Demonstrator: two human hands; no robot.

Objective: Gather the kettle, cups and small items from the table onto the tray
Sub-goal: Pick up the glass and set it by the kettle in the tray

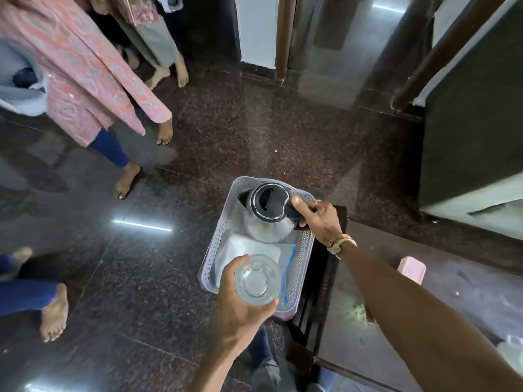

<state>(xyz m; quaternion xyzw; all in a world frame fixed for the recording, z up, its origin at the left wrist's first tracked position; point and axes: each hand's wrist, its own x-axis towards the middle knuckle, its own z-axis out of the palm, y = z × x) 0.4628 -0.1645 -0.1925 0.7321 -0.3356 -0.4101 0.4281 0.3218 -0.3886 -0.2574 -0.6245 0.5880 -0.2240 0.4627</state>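
A steel kettle (266, 222) with a black lid stands at the far end of a pale perforated plastic tray (216, 244). My right hand (319, 219) grips its black handle from the right. My left hand (240, 301) holds a clear glass cup (256, 280) over the near end of the tray. White paper and a blue-edged packet (290, 256) lie on the tray floor under the kettle and glass. The tray appears to hang past the left edge of the dark table (424, 306); what bears it is hidden.
A pink rectangular item (411, 269) lies on the table to the right of my right forearm. A pale object (512, 352) shows at the table's right edge. Barefoot persons stand on the polished granite floor at left. A dark cabinet stands at far right.
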